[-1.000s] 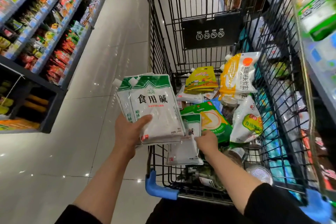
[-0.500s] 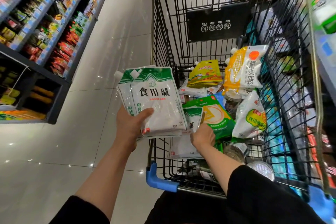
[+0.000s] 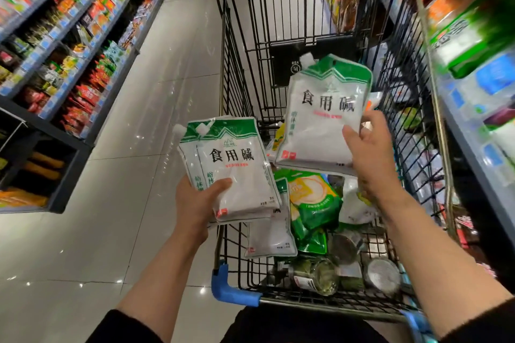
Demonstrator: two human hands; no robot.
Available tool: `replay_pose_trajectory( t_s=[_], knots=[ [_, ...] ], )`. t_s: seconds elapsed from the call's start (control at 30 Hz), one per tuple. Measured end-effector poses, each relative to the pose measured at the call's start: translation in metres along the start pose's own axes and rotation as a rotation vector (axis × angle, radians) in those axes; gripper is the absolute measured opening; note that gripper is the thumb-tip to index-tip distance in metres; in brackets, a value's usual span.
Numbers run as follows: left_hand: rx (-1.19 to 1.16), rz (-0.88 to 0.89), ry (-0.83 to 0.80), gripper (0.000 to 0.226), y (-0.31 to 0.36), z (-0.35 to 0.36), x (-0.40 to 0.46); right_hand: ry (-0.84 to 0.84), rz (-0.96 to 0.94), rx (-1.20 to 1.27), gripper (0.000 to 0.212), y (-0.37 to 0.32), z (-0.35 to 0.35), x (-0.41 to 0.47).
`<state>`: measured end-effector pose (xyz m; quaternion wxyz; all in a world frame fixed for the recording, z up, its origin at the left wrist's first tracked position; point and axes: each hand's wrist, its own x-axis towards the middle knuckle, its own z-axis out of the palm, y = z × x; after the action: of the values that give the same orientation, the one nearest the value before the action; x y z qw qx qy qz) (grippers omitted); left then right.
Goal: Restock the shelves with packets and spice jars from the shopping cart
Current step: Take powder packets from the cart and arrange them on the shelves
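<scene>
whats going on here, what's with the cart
A person stands at a shopping cart in a store aisle, pulling out stock. The left hand holds a small stack of white-and-green packets beside the cart. The right hand holds one more matching packet up above the cart. One matching packet lies in the cart, with green pouches and spice jars. Stocked shelves line the left of the aisle.

White-green packets: stack [image 3: 231,167] upright beside shopping cart [image 3: 239,69], one [image 3: 323,114] tilted above it; more packets, spice jars [image 3: 315,276] inside.
</scene>
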<state>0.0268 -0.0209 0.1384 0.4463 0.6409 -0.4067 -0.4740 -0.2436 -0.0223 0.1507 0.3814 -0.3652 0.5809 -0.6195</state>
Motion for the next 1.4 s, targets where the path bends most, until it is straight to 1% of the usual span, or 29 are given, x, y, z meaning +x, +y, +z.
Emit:
replay_pose_trajectory(
  t_s=[0.03, 0.07, 0.1, 0.17, 0.2, 0.23, 0.27, 0.3, 0.37, 0.43, 0.5, 0.53, 0.57, 0.63, 0.67, 0.77, 0.87, 0.93, 0.97, 1.0, 1.07, 1.1, 1.13, 1.2, 1.27, 1.37, 1.4],
  knots=[
    [-0.019, -0.008, -0.017, 0.038, 0.000, 0.005, -0.001, -0.049, 0.011, 0.092, 0.023, -0.010, 0.003, -0.002],
    [-0.039, -0.013, -0.039, 0.037, 0.001, 0.011, -0.004, -0.107, 0.032, 0.124, 0.023, -0.016, 0.009, -0.006],
    [-0.057, -0.016, -0.059, 0.036, 0.003, 0.017, -0.006, -0.167, 0.062, 0.116, 0.021, -0.016, 0.016, -0.010],
    [-0.089, -0.017, -0.078, 0.032, 0.006, 0.028, -0.007, -0.276, 0.131, 0.019, 0.017, -0.006, 0.027, -0.018],
    [-0.105, -0.013, -0.085, 0.030, 0.008, 0.032, -0.008, -0.309, 0.172, -0.046, 0.026, 0.000, 0.031, -0.021],
    [-0.118, -0.011, -0.096, 0.029, 0.012, 0.034, -0.009, -0.334, 0.221, -0.100, 0.042, 0.006, 0.033, -0.023],
    [-0.125, -0.009, -0.111, 0.030, 0.013, 0.035, -0.009, -0.352, 0.274, -0.117, 0.057, 0.010, 0.035, -0.025],
    [-0.126, -0.002, -0.136, 0.033, 0.014, 0.034, -0.009, -0.367, 0.322, -0.097, 0.068, 0.012, 0.036, -0.028],
    [-0.127, 0.018, -0.186, 0.043, 0.017, 0.031, -0.010, -0.405, 0.373, -0.009, 0.082, 0.018, 0.038, -0.030],
    [-0.126, 0.026, -0.203, 0.048, 0.018, 0.028, -0.010, -0.435, 0.365, 0.005, 0.092, 0.020, 0.042, -0.030],
    [-0.144, 0.035, -0.200, 0.034, 0.020, 0.024, -0.012, -0.483, 0.347, -0.031, 0.099, 0.017, 0.050, -0.031],
    [-0.150, 0.041, -0.210, 0.026, 0.021, 0.021, -0.013, -0.498, 0.338, -0.055, 0.098, 0.016, 0.055, -0.033],
    [-0.144, 0.052, -0.228, 0.025, 0.022, 0.017, -0.013, -0.511, 0.321, -0.078, 0.095, 0.018, 0.060, -0.034],
    [-0.089, 0.055, -0.249, 0.048, 0.023, 0.008, -0.013, -0.519, 0.297, -0.106, 0.086, 0.020, 0.071, -0.039],
    [-0.063, 0.040, -0.241, 0.053, 0.024, 0.004, -0.013, -0.520, 0.292, -0.115, 0.083, 0.020, 0.076, -0.042],
    [-0.015, 0.004, -0.180, 0.037, 0.022, -0.011, -0.012, -0.564, 0.288, -0.137, 0.076, 0.022, 0.095, -0.051],
    [0.022, -0.029, -0.078, 0.047, 0.016, -0.025, -0.011, -0.632, 0.287, -0.132, 0.077, 0.025, 0.110, -0.059],
    [-0.007, -0.056, -0.024, 0.057, 0.010, -0.032, -0.011, -0.673, 0.279, -0.124, 0.080, 0.027, 0.112, -0.061],
    [-0.020, -0.056, -0.019, 0.059, 0.008, -0.034, -0.011, -0.682, 0.282, -0.110, 0.078, 0.030, 0.110, -0.061],
    [-0.029, -0.048, -0.023, 0.061, 0.007, -0.035, -0.011, -0.680, 0.297, -0.078, 0.072, 0.032, 0.107, -0.059],
    [-0.049, -0.031, -0.026, 0.065, 0.007, -0.035, -0.012, -0.605, 0.342, -0.001, 0.050, 0.044, 0.099, -0.051],
    [-0.059, -0.028, -0.019, 0.066, 0.007, -0.035, -0.012, -0.525, 0.364, 0.017, 0.044, 0.057, 0.094, -0.046],
    [-0.067, -0.026, -0.012, 0.066, 0.006, -0.035, -0.011, -0.440, 0.402, 0.015, 0.043, 0.072, 0.089, -0.041],
    [-0.076, -0.027, -0.004, 0.066, 0.006, -0.034, -0.010, -0.336, 0.515, -0.143, 0.049, 0.108, 0.077, -0.037],
    [-0.063, -0.031, -0.001, 0.068, 0.007, -0.034, -0.009, -0.344, 0.603, -0.317, 0.059, 0.143, 0.066, -0.042],
    [-0.062, -0.027, 0.013, 0.064, 0.007, -0.033, -0.007, -0.384, 0.652, -0.399, 0.072, 0.174, 0.065, -0.052],
    [-0.066, -0.029, 0.022, 0.061, 0.006, -0.033, -0.006, -0.389, 0.643, -0.423, 0.072, 0.179, 0.068, -0.054]
  ],
)
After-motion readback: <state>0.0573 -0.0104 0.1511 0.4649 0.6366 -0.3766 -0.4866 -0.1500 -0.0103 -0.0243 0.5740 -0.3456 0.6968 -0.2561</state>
